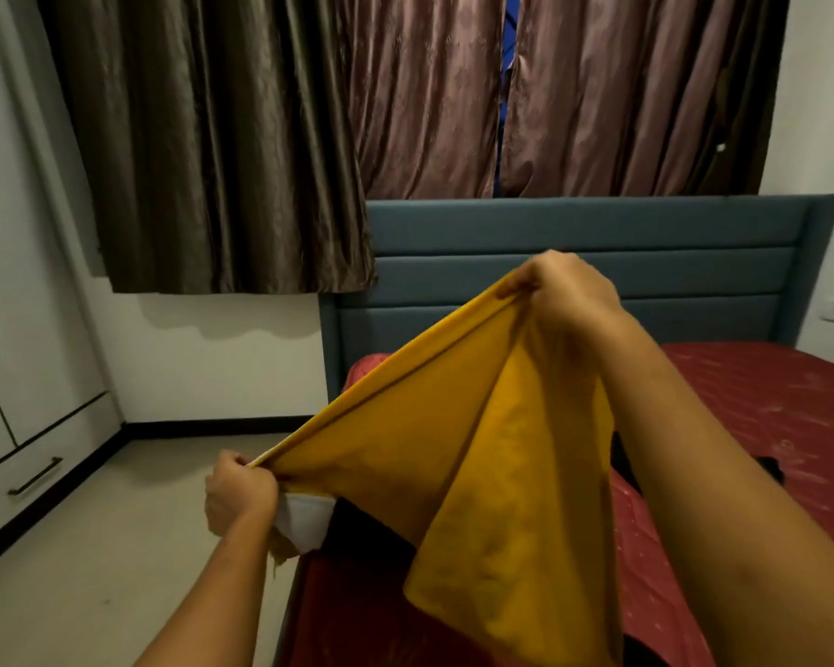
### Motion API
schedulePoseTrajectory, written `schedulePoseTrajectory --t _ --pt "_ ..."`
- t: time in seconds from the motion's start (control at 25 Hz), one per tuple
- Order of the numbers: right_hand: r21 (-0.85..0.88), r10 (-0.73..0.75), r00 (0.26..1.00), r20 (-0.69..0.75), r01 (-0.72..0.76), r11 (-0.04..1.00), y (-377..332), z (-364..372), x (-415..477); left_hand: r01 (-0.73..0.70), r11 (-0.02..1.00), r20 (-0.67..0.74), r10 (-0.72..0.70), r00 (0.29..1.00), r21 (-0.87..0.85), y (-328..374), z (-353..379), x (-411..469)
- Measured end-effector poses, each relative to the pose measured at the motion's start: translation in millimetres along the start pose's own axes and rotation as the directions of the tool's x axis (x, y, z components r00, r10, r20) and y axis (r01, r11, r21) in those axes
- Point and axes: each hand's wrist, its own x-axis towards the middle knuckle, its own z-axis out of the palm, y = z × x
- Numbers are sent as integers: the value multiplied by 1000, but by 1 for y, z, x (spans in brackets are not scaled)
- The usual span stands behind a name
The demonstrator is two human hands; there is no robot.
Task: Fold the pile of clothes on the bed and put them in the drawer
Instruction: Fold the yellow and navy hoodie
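While it hangs in the air over the near left corner of the bed (pixel 766 402), the yellow garment (pixel 477 450) is pulled taut along its top edge between two hands. The left hand (pixel 239 495), low and just past the bed's left side, has its fingers curled in a fist round one end of that edge, with the fingertips tucked out of sight. The right hand (pixel 562 291), higher and over the bed, pinches the other end between thumb and bent fingers.

Below the taut edge the cloth falls in loose folds. Its lower end is cut off by the frame, so the kind of garment cannot be told. A white cloth (pixel 307 522) shows just under the left hand; whether it belongs to the yellow garment is unclear. Dark clothing (pixel 371 527) lies on the bed behind the folds, mostly covered.

A blue-grey headboard (pixel 598 233) stands at the bed's far end, with brown curtains (pixel 261 137) above it. Well left of the bed, across the floor, is a closed white drawer (pixel 6 493) with a dark bar handle (pixel 35 476).
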Motion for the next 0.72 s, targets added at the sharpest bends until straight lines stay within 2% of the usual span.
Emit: schedulePoseTrajectory --t 0.08,0.12,0.16,0.24,0.32,0.36,0.44,0.48,0.56,0.64,0.72 --pt "-126 152 973 174 -131 983 29 20 15 76 996 71 -79 994 37 0 2 15" --pt "-162 203 958 204 -172 972 42 27 24 81 996 91 -83 992 21 12 3 24" --pt "-165 220 962 164 -193 967 52 28 36 66 997 95 -62 993 -36 32 4 33" --pt "-98 204 976 -77 -211 973 69 13 64 -10 966 43 22 999 -258 89 -4 46" --pt "-26 136 932 -335 -153 988 83 -9 82 -121 842 -45 115 992 -526 144 -21 47" --pt "-28 104 905 -413 -126 992 90 -17 83 -212 778 -119 176 977 -591 162 -29 44" --pt "-63 62 893 -445 -100 993 109 -14 70 -435 744 -269 343 900 -507 168 -40 30" --pt "-66 65 917 -393 -99 993 120 -3 59 -533 752 -306 440 844 -388 156 -40 25" --pt "-52 111 973 -202 -124 991 149 34 28 -625 772 -211 595 776 -119 103 -27 14" --pt "-62 176 984 34 -173 983 175 75 -13 -639 763 33 640 768 99 33 -4 0" --pt "-176 213 928 306 -165 970 209 128 -60 -656 697 404 533 743 288 -33 15 -25"
